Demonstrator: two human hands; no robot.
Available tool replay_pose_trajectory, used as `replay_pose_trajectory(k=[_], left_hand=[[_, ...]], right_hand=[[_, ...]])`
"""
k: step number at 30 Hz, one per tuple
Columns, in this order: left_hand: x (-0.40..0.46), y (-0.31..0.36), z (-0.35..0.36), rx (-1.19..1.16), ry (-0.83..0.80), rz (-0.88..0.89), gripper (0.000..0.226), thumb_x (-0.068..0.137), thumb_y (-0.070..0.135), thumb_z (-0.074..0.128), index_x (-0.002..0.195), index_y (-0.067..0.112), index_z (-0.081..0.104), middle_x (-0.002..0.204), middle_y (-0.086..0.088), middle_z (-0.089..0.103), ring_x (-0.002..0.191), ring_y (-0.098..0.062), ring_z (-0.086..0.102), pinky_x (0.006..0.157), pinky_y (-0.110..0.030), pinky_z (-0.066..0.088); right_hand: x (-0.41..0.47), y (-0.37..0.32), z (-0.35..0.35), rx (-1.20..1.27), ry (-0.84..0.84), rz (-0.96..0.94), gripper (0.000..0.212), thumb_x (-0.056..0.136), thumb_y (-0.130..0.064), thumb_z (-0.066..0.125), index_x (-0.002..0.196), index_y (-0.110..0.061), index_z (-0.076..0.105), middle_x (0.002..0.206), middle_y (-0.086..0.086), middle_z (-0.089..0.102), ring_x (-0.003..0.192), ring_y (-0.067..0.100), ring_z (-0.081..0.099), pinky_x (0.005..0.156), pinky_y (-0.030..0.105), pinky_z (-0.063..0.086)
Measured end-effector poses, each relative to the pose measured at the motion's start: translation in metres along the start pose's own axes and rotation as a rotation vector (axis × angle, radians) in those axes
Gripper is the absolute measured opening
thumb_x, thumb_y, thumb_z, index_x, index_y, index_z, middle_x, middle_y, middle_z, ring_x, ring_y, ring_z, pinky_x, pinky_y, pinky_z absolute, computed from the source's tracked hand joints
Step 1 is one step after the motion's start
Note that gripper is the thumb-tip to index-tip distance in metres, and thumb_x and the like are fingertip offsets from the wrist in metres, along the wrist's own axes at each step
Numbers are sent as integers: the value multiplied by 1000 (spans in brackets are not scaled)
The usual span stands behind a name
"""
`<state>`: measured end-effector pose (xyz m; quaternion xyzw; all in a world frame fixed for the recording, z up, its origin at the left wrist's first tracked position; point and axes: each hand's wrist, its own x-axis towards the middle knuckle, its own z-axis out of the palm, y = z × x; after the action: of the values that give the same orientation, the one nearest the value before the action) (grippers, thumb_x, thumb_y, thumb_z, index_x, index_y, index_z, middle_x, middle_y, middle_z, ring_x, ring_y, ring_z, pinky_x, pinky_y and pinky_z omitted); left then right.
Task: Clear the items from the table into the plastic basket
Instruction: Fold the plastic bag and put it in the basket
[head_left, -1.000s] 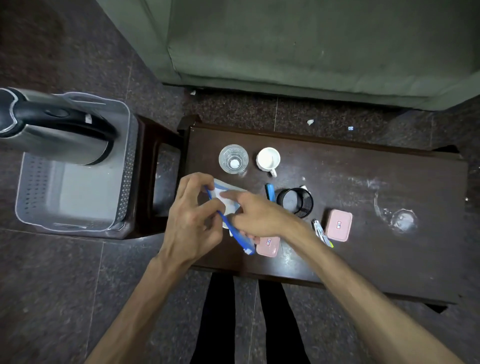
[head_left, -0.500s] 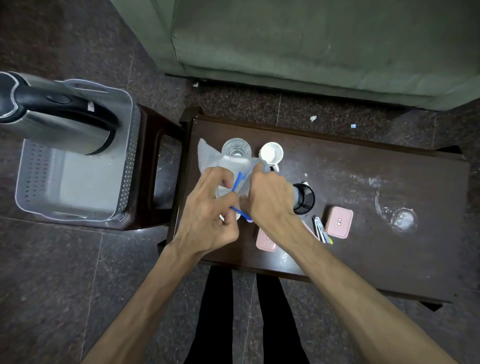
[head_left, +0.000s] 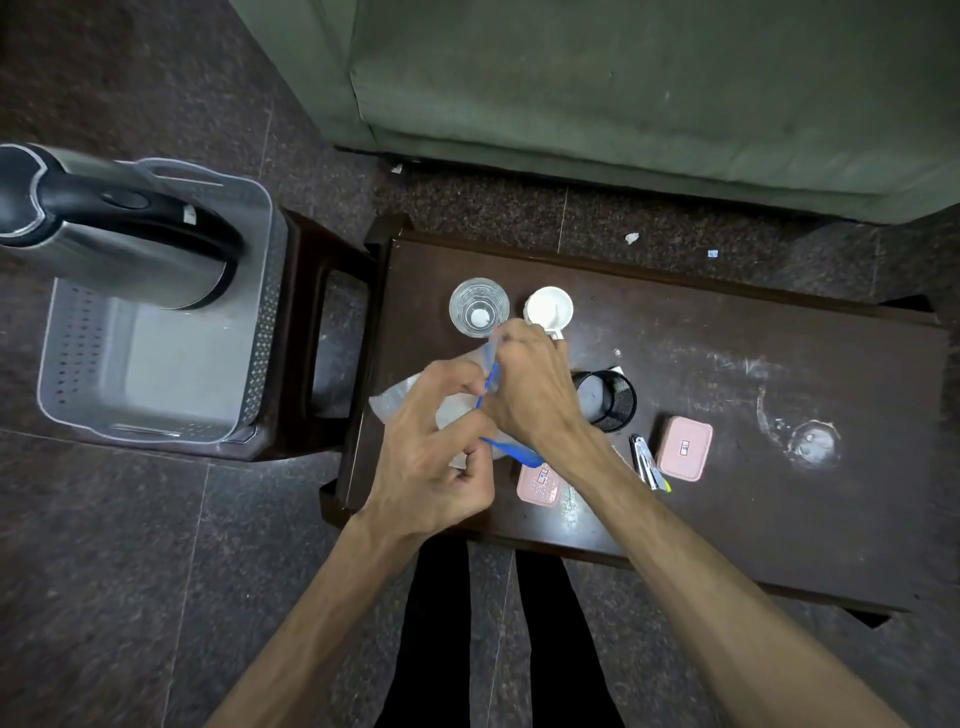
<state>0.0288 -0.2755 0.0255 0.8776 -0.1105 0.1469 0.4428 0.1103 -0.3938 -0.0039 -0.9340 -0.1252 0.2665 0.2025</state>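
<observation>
A clear pouch with blue edging (head_left: 402, 397) is pinched by both hands above the table (head_left: 727, 395): left hand (head_left: 434, 457) curled on its near edge, right hand (head_left: 530, 387) gripping the blue strip. Risk: the glass (head_left: 478, 307) and white cup (head_left: 549, 307), just beyond the right knuckles, could be knocked over if the pouch is swung. The basket (head_left: 156, 364), well left of the left hand, is partly filled by a kettle (head_left: 119, 228).

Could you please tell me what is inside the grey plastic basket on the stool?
A steel kettle with a black handle stands in the plastic basket. The rest of the visible floor looks bare; whatever lies beneath the kettle is hidden.
</observation>
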Motion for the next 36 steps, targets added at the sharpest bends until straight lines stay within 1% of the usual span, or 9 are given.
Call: replay_pose_trajectory(k=[2, 6, 11, 18, 23, 26, 29, 32, 36], left_hand=[[0, -1, -1, 17, 9, -3, 29, 67, -13, 47, 81, 11, 56, 110, -14, 55, 96, -33, 67, 67, -41, 54], [3, -12, -9, 113, -33, -109, 19, 62, -9, 48, 69, 0, 62, 117, -13, 57, 94, -27, 65, 58, -39, 51], [6, -30, -14, 221, -107, -251, 14, 58, 3, 39, 66, 6, 50, 135, -12, 60, 92, -12, 56, 69, -5, 31], [18, -36, 5, 357, -112, -331, 10, 58, 4, 41, 65, 2, 49, 110, -15, 65, 82, -35, 63, 66, -28, 35], [32, -31, 11, 395, -25, -367, 14, 63, 5, 42, 67, 3, 54, 92, -12, 60, 81, -32, 56, 64, -30, 36], [36, -30, 12, 423, 3, -417, 11, 65, 2, 49, 68, 4, 59, 90, -12, 60, 80, -33, 57, 63, -40, 46], [35, -31, 13, 457, 13, -492, 8, 69, 1, 59, 72, 5, 65, 92, -12, 61, 82, -33, 59, 68, -44, 50], [31, -32, 13, 455, 38, -525, 5, 71, 3, 64, 73, 6, 68, 94, -12, 60, 83, -31, 60, 69, -42, 50], [22, -34, 11, 449, 75, -549, 3, 73, 7, 69, 75, 8, 70, 97, -7, 59, 85, -26, 61, 67, -29, 40]], right_hand=[[-2, -2, -1, 52, 11, -8, 9, 76, -23, 73, 79, -16, 68, 112, 4, 64, 106, 29, 60, 90, 40, 44], [-15, 0, -12, 128, -25, -113, 15, 75, -24, 75, 89, -20, 73, 112, -1, 63, 109, 24, 59, 84, 32, 47], [-32, 9, -48, 20, 68, -98, 16, 78, -18, 64, 94, -17, 65, 102, 4, 65, 95, 35, 63, 74, 38, 50], [-37, 30, -95, 46, 164, 31, 19, 81, -18, 56, 99, -24, 51, 83, 13, 68, 85, 46, 60, 69, 41, 49], [-38, 76, -116, 377, 86, 90, 30, 89, -8, 59, 98, -32, 74, 72, 2, 75, 66, 20, 74, 70, 35, 61], [-51, 110, -123, 632, 319, 195, 41, 90, -9, 59, 86, -44, 80, 71, -3, 78, 53, 9, 71, 54, 27, 59], [-65, 136, -113, 611, 454, 311, 43, 87, -8, 56, 83, -43, 81, 69, -9, 77, 56, 9, 72, 56, 29, 62], [-72, 154, -87, 463, 403, 434, 37, 81, -5, 53, 89, -28, 81, 73, 10, 77, 75, 30, 78, 71, 45, 64], [-71, 156, -52, 292, 359, 502, 44, 78, -3, 55, 104, -25, 83, 62, 10, 70, 63, 28, 70, 65, 27, 53]])
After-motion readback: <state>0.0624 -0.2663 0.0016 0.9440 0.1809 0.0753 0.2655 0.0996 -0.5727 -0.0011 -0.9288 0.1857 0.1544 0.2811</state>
